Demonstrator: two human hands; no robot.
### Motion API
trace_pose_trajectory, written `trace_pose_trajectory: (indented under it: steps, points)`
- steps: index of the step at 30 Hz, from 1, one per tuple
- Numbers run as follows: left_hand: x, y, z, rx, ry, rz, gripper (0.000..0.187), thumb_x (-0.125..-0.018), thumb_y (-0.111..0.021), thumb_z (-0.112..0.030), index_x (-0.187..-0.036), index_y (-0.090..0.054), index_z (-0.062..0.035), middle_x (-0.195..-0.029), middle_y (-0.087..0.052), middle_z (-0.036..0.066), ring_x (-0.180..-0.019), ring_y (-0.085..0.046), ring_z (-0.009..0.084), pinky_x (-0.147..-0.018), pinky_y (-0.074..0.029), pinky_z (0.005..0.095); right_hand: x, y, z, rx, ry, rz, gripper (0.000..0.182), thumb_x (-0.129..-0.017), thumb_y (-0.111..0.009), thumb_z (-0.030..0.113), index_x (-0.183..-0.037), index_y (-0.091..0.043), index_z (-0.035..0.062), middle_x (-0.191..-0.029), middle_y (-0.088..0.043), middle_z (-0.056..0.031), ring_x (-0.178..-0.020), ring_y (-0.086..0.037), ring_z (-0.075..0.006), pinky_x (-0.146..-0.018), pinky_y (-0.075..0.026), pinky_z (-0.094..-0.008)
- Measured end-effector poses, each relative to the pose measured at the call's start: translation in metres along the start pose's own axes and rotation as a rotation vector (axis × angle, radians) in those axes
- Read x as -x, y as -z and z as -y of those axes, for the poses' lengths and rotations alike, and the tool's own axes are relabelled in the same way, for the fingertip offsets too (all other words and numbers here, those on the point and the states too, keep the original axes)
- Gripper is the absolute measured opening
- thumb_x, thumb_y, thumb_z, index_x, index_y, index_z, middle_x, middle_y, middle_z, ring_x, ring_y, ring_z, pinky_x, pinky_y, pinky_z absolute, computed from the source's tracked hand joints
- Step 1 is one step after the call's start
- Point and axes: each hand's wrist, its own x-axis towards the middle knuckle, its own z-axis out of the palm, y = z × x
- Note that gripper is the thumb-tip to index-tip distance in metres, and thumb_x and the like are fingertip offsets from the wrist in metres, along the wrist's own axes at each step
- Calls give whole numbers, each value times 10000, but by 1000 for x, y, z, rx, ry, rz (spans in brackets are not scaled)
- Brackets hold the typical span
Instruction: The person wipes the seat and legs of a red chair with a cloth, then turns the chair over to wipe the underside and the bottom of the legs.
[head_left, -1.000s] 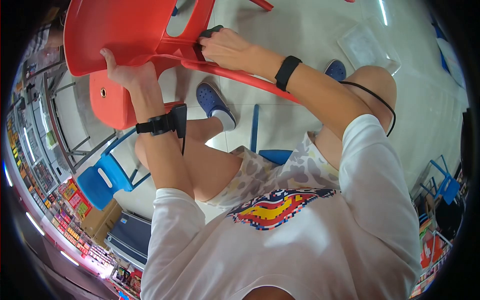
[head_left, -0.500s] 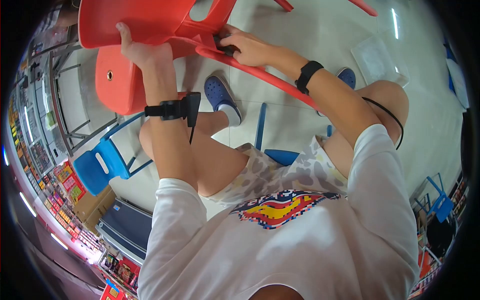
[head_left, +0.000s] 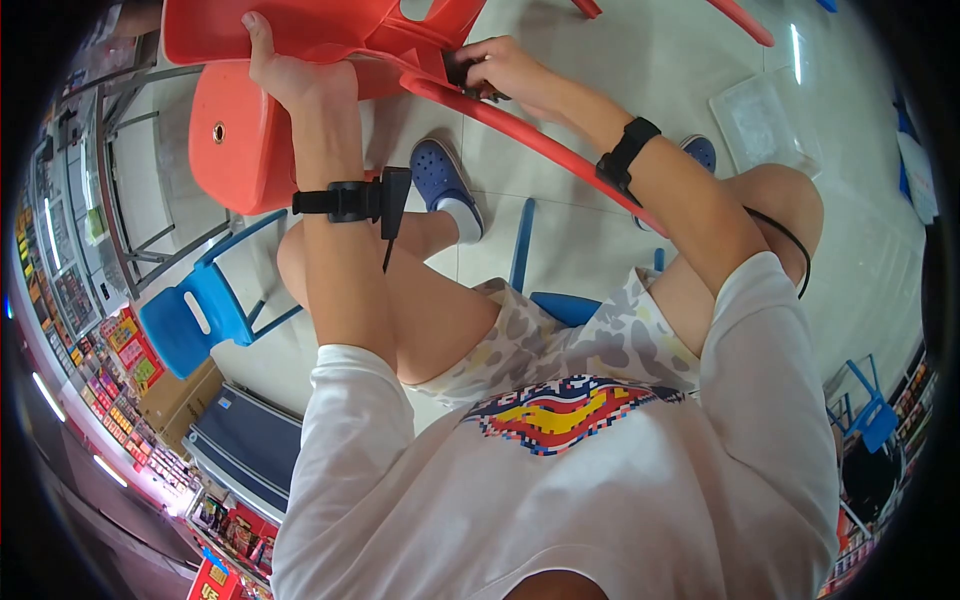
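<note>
A red plastic chair [head_left: 330, 25] is tipped over at the top of the view, a long red leg [head_left: 540, 150] slanting down to the right. My left hand [head_left: 305, 80] grips its lower edge, thumb up against the red plastic and the other fingers hidden behind. Where the leg meets the seat, my right hand [head_left: 515, 75] has its fingers closed round a small dark object [head_left: 462, 72], too covered to identify. It touches or nearly touches the chair. Under the chair is another red plastic seat [head_left: 235, 140] with a metal-ringed hole.
Blue chairs stand at left [head_left: 195, 320] and far right [head_left: 870, 415]. A clear plastic sheet or bag [head_left: 765, 125] lies on the tiled floor. At left are a metal rack [head_left: 115, 190], a dark-topped case [head_left: 250, 440] and goods shelves. Part of another person's arm [head_left: 140, 20] shows at top left.
The chair and both hands sit slightly higher in the view. My right hand has shifted a little and its fingers have changed position round the dark object. My left hand keeps its hold.
</note>
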Motion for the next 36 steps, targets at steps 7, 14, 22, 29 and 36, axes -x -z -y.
trace_pose_trajectory:
  steps: [7, 14, 22, 29, 36]
  points:
    - [-10, 8, 5, 57, 25, 19, 560, -982, -689, -347, -1448, -520, -84, -1426, -598, 92, -1283, -566, 339, -1081, -462, 545, 7, -13, 4, -201, -63, -137, 347, -752, -647, 41, -1087, -719, -14, -868, -620, -53, -862, -556, -138, -766, -449, -325]
    - [1, -2, 1, -10, 16, 15, 532, -992, -661, -356, -1434, -531, -91, -1429, -590, 79, -1291, -556, 330, -1096, -452, 540, 1, 1, 3, 198, -122, 127, 566, -764, -597, 88, -1324, -668, 42, -994, -604, -112, -1015, -573, -241, -833, -478, -360]
    - [16, -12, -3, -87, 9, 21, 506, -1001, -632, -366, -1421, -541, -99, -1432, -581, 66, -1298, -546, 322, -1111, -443, 535, 35, -33, 2, 1149, 305, -315, 461, -822, -673, 261, -1246, -696, 81, -1171, -620, -140, -1041, -620, -306, -907, -507, -433]
    - [10, -11, 5, -1, 17, -38, 537, -997, -657, -356, -1443, -518, -90, -1445, -580, 87, -1320, -543, 332, -1113, -442, 553, 35, -37, -5, 21, 351, -515, 276, -750, -788, 160, -956, -743, -19, -1022, -628, -132, -857, -652, -280, -748, -526, -380]
    - [8, -6, 11, 96, 57, -48, 583, -983, -686, -349, -1468, -494, -87, -1464, -573, 98, -1322, -543, 354, -1090, -440, 605, 37, -28, 5, 610, 605, -458, 366, -781, -709, 67, -1143, -712, 10, -901, -584, -88, -766, -551, -171, -679, -466, -316]
